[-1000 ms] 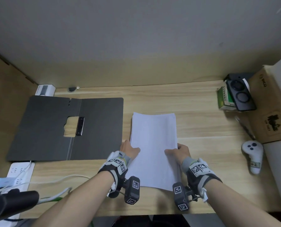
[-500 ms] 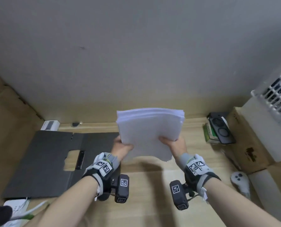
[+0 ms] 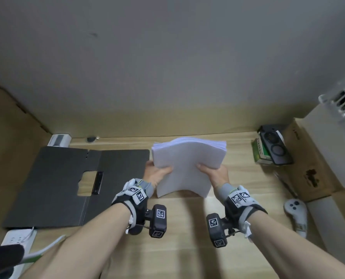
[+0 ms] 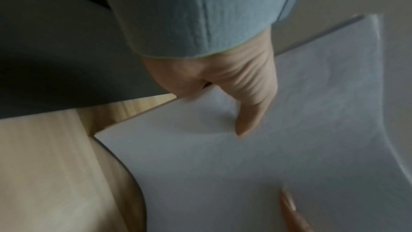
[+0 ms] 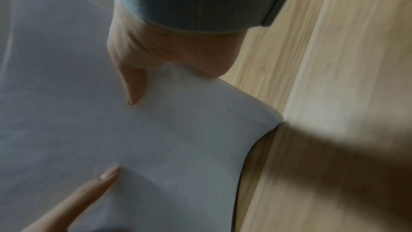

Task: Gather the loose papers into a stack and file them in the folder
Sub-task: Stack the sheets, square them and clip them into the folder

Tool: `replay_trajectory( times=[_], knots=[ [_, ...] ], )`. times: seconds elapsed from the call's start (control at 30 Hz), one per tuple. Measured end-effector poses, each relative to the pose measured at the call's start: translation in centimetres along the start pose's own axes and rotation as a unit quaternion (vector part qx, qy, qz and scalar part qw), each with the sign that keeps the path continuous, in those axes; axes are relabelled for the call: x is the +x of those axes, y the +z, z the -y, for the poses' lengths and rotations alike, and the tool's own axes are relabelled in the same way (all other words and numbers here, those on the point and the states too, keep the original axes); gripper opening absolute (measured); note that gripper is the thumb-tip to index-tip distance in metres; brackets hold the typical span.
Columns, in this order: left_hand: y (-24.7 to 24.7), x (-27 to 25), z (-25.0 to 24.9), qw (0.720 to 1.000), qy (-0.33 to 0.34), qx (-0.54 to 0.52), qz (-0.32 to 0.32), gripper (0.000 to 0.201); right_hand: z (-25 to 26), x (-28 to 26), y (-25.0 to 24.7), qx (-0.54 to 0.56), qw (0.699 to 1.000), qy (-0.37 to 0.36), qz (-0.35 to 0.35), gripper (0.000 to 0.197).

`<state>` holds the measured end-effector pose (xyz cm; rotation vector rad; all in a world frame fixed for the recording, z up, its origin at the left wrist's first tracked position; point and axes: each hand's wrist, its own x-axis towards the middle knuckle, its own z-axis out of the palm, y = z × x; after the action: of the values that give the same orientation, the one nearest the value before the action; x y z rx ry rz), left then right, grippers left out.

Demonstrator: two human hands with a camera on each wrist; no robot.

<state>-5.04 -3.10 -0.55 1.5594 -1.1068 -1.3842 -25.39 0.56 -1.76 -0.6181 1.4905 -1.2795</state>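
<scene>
A thick stack of white papers [image 3: 187, 164] is held upright above the wooden desk, its lower edge near the desktop. My left hand [image 3: 157, 173] grips the stack's left side, thumb on the near face [image 4: 247, 123]. My right hand [image 3: 214, 172] grips the right side the same way, thumb on the paper [image 5: 133, 91]. The fingers behind the sheets are hidden. A dark grey folder [image 3: 57, 178] lies open flat to the left, with a black clip [image 3: 97, 183] at its spine beside a cut-out.
A white power strip [image 3: 18, 240] with cables sits at the front left. A green box with a black device [image 3: 272, 149], a cardboard box [image 3: 312, 168] and a white controller [image 3: 296, 214] line the right side. A small white box [image 3: 59, 140] stands by the wall.
The stack lay flat on the desk a second ago. Both hands lifted it upright, and since half a second ago it has dropped lower toward the desk.
</scene>
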Motion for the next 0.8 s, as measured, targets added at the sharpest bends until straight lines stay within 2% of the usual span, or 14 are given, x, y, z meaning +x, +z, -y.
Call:
replay_trajectory(
  times=[0.1,0.3,0.5,0.6,0.7,0.8],
  knots=[
    [-0.1,0.3,-0.1,1.000,0.021,0.015,0.003,0.027,0.4,0.3,-0.1,0.008,1.000,-0.014,0.000,0.026],
    [-1.5,0.7,0.1,0.998,0.004,0.053,0.042,0.027,0.4,0.6,-0.3,-0.020,0.999,-0.014,0.032,0.026],
    [-1.4,0.4,-3.1,0.998,0.022,-0.024,0.055,0.027,2.7,0.7,0.1,-0.008,0.998,-0.025,0.055,0.028],
    [-1.4,0.3,-4.1,0.997,0.033,-0.050,0.039,0.038,3.9,0.8,0.4,0.008,0.998,-0.030,0.053,0.030],
    [-1.1,0.4,-4.3,0.998,0.038,-0.052,0.020,0.039,4.7,0.8,0.5,0.011,0.998,-0.032,0.050,0.029],
    [-0.6,0.2,-3.1,0.999,0.027,-0.037,0.027,0.035,3.6,0.4,0.2,-0.012,0.998,-0.031,0.047,0.026]
  ],
)
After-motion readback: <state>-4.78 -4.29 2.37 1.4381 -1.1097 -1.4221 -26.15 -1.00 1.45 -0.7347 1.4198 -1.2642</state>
